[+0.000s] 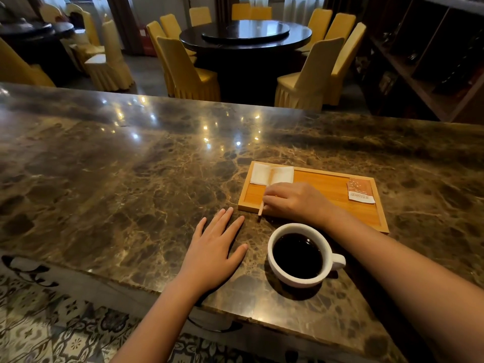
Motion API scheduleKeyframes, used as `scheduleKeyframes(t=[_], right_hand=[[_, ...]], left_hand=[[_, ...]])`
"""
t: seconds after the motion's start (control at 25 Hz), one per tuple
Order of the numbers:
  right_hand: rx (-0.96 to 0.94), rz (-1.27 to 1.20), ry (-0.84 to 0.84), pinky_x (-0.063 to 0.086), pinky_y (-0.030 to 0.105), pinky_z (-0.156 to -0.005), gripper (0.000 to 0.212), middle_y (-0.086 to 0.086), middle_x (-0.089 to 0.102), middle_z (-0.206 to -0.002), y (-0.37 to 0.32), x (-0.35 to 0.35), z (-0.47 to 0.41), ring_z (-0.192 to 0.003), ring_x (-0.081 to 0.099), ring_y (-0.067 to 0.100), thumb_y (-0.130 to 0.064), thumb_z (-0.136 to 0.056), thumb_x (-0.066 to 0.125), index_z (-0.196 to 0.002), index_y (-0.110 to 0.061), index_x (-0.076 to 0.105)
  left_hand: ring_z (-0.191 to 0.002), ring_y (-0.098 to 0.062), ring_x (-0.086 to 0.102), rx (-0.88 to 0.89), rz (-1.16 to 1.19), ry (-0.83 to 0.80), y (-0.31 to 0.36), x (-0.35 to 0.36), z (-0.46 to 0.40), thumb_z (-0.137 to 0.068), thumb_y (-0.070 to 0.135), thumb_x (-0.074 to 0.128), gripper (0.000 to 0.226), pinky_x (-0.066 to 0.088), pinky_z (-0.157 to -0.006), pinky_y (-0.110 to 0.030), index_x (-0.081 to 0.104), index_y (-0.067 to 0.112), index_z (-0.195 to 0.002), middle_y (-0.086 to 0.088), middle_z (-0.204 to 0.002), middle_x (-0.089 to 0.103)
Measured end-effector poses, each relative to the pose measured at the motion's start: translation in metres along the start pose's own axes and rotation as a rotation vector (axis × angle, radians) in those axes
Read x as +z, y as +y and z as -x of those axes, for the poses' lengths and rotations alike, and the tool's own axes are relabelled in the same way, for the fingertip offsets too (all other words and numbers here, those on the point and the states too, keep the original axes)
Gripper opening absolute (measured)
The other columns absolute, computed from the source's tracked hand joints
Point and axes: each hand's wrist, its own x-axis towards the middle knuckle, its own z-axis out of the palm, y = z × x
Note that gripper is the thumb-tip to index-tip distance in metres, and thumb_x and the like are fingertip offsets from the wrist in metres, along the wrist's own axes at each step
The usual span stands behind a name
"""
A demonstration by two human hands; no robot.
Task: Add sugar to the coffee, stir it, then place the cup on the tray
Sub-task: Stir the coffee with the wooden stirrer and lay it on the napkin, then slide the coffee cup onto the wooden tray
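- Curled fingers of the right hand closed around a thin wooden stir stick over the near-left part of the tray; the stick's lower end poked out past the tray's near edge.
- Left hand lay flat and open on the marble counter, palm down, fingers spread, holding nothing, just left of the cup.
- White coffee cup, full of black coffee, stood on the counter in front of the tray, not on it, its handle pointing right beneath the right forearm.
- Wooden tray sat beyond the cup, holding a folded white napkin in its far-left corner.
- Sugar packet, orange and white, lay flat and unopened in the tray's far-right corner, well apart from the right hand.
- Beyond the counter stood a dark round table ringed by yellow-covered chairs.
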Motion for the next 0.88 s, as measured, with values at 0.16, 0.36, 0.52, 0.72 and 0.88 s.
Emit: scheduleKeyframes(t=[0.16,0.36,0.52,0.72,0.88], right_hand=[[0.032,0.017,-0.011,0.057,0.032,-0.054,0.025,0.013,0.072,-0.096,0.001,-0.004,0.003,-0.091,0.067,0.024,-0.025,-0.091,0.05,-0.096,-0.007,0.066],[0.315,-0.061,0.086,0.052,0.03,-0.057,0.023,0.012,0.072,-0.093,-0.004,-0.034,0.028,-0.08,0.067,0.026,-0.025,-0.087,0.054,-0.098,-0.008,0.067],[0.719,-0.457,0.233,0.052,0.018,-0.069,0.02,0.0,0.069,-0.097,-0.035,-0.067,0.067,-0.089,0.063,0.01,-0.026,-0.087,0.056,-0.104,-0.02,0.065],[0.974,-0.724,0.1,0.048,0.012,-0.06,0.022,-0.019,0.066,-0.092,-0.078,-0.09,0.105,-0.083,0.063,0.0,-0.028,-0.088,0.053,-0.107,-0.034,0.061],[1.007,-0.792,0.054,0.045,0.008,-0.058,0.019,-0.016,0.068,-0.08,-0.1,-0.084,0.108,-0.071,0.061,-0.008,-0.018,-0.091,0.053,-0.104,-0.021,0.065]], left_hand=[[-0.14,-0.006,-0.004,0.002,0.007,0.006,0.0,0.0,0.001,-0.082,0.06,0.017,0.066,-0.006,-0.114,-0.037,0.016,0.035,-0.142,0.006,-0.155,0.007],[-0.139,-0.005,-0.005,0.004,0.011,0.007,-0.001,0.001,0.0,-0.08,0.061,0.015,0.067,-0.006,-0.114,-0.037,0.015,0.035,-0.142,0.006,-0.155,0.007],[-0.138,-0.004,-0.006,0.017,0.001,0.012,-0.003,0.001,0.0,-0.079,0.062,0.014,0.069,-0.005,-0.114,-0.038,0.016,0.034,-0.142,0.005,-0.155,0.007],[-0.134,-0.001,-0.007,0.034,0.013,0.023,-0.003,0.0,-0.001,-0.079,0.062,0.014,0.071,-0.004,-0.113,-0.039,0.017,0.032,-0.142,0.002,-0.155,0.01],[-0.136,-0.004,-0.003,0.051,0.007,0.027,-0.005,0.002,-0.002,-0.079,0.062,0.014,0.071,-0.001,-0.114,-0.041,0.018,0.031,-0.142,0.001,-0.154,0.011]])
